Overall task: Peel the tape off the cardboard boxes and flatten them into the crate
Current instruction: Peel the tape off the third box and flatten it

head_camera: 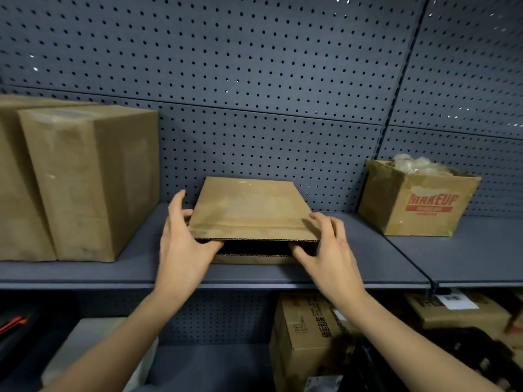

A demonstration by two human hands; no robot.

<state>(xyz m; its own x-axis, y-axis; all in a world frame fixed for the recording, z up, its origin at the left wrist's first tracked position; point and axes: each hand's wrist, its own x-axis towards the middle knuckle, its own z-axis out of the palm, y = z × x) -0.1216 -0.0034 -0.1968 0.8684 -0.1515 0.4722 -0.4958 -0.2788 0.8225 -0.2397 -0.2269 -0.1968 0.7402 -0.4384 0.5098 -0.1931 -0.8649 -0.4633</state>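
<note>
On the shelf, open box reads "MAKEUP" in red

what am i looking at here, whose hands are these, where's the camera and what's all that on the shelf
There is no machine here. A person wears a camera on the head, so this single picture looks forward and down at their own two bare hands. The left hand and the right hand grip the two ends of a low cardboard box, whose near end is open. It lies on a grey shelf. To its left stand tall closed boxes, and to its right is an open box marked MAKEUP. More boxes sit on the shelf below.
</note>
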